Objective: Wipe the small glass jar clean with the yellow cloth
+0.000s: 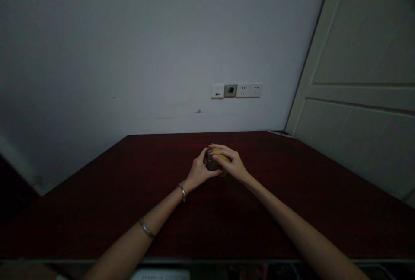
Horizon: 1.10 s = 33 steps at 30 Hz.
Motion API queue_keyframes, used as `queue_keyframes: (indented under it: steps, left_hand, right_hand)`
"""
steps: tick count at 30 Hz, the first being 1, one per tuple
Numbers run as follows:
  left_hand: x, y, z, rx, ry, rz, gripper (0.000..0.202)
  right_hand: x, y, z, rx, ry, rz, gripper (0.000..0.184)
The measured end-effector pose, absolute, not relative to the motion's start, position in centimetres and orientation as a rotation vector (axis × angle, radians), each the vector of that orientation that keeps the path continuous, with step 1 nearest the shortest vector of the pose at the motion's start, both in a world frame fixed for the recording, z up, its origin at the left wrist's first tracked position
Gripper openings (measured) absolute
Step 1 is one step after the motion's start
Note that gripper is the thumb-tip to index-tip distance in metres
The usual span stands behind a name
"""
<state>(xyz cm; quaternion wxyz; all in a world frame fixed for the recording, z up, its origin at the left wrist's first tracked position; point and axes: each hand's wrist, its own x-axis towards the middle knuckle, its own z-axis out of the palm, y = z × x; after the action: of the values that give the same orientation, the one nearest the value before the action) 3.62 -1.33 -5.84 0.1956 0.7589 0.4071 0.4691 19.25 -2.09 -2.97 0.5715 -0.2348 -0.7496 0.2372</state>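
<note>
Both my hands meet over a small object at the middle of a dark red table [292, 193]. My left hand [199, 171] wraps around a dark, shiny part [212, 164] on its left side. My right hand [231, 163] curls over a yellow part [223, 158] from the right and top. Fingers of both hands are closed on the object, which rests on or just above the tabletop. Most of it is hidden by my fingers, so I cannot make out what it is. Two thin bracelets sit on my left forearm.
A pale wall stands behind the table with a row of wall sockets [236, 90]. A white panelled door [359, 98] closes off the right side. The table's near edge [207, 260] runs along the bottom, with dim shapes below it.
</note>
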Motion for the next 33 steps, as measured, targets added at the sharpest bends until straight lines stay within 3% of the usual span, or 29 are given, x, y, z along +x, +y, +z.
queue_keyframes:
  steps: [7,16,24,33]
  left_hand:
    - [3.6,-1.8,-5.4,2.243,1.023,1.259,0.089]
    - [3.4,-1.2,-6.1,2.152,1.129,1.303,0.082]
    - [3.3,-1.8,-5.9,2.314,1.072,1.313,0.090]
    - [3.4,-1.4,-6.3,2.269,1.115,1.342,0.087]
  right_hand:
    - [19.6,-0.8,-3.3,-0.666,-1.531,0.778,0.022]
    - [18.9,-2.5,-2.9,-0.546,-1.841,0.474,0.015]
    - [19.1,-1.2,-2.9,-0.639,-1.652,0.675,0.020]
    - [19.0,-2.9,-2.4,-0.617,-1.888,0.395,0.021]
